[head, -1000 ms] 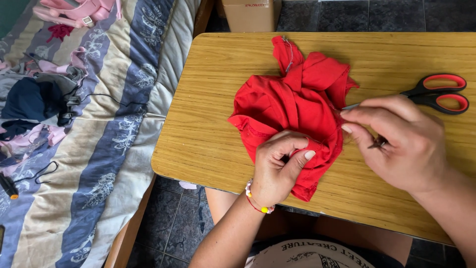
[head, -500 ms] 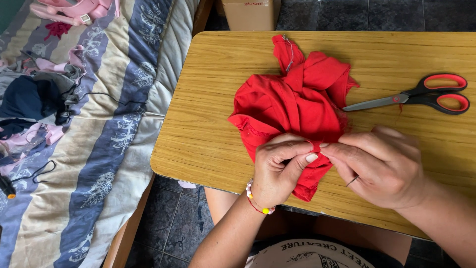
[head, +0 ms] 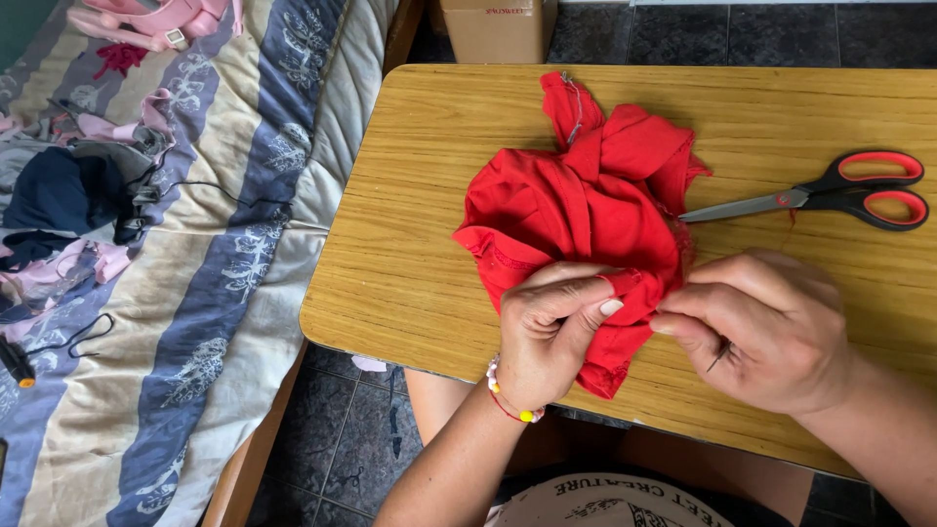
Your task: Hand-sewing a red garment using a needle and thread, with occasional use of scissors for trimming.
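Note:
A crumpled red garment (head: 576, 200) lies on a wooden table (head: 410, 224). My left hand (head: 551, 327), with a beaded bracelet at the wrist, pinches a fold at the garment's near edge. My right hand (head: 766, 327) sits just to the right of it, fingertips closed on the same fold, with a thin dark needle or pin between its fingers. Scissors (head: 830, 190) with red and black handles rest on the table beyond my right hand, blades pointing at the cloth.
A bed with a striped blue and cream quilt (head: 195, 293) stands left of the table, strewn with pink and dark clothes (head: 68, 195) and black cords. A cardboard box (head: 498, 29) sits on the dark tiled floor behind the table.
My right hand drew back from the scissors side and came down to the near fold of the red garment, meeting my left hand. The scissors stayed put.

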